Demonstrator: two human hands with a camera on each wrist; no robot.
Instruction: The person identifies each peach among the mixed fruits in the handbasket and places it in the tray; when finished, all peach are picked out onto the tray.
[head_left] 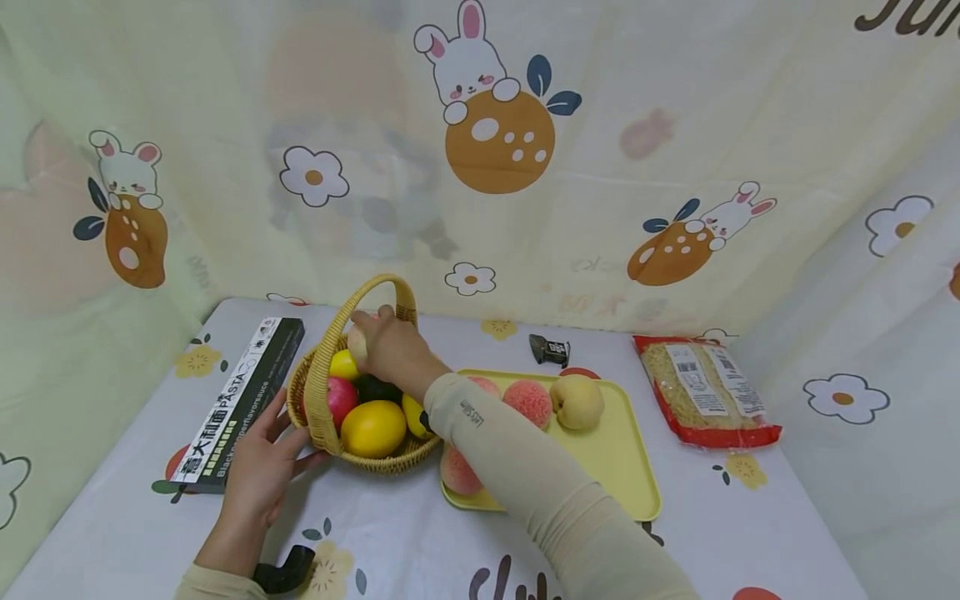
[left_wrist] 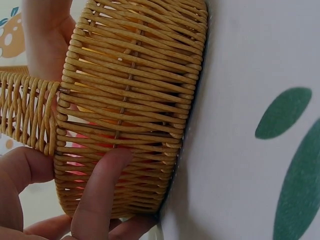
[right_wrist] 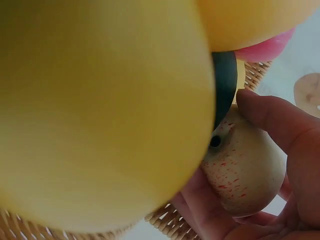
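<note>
A wicker basket [head_left: 318,408] with a tall handle holds several fruits, among them a yellow lemon-shaped one [head_left: 373,429], a pink one [head_left: 341,400] and a dark green one [head_left: 377,390]. Inside the basket's far part, under the handle, my right hand [head_left: 397,354] grips a pale fruit with red specks [right_wrist: 245,172]; its exact kind is unclear. My left hand [head_left: 262,467] holds the basket's left side, thumb and fingers against the woven wall [left_wrist: 130,100], one finger by the handle's base. Right of the basket, a yellow tray [head_left: 615,467] bears reddish peaches [head_left: 527,404] and a pale yellow fruit [head_left: 577,402].
On the left lies a black-and-white pasta box [head_left: 243,408]. A small black packet [head_left: 550,350] sits behind the tray, and a red-edged bag of pasta [head_left: 705,392] lies at the right. A printed curtain [head_left: 360,242] hangs behind the table.
</note>
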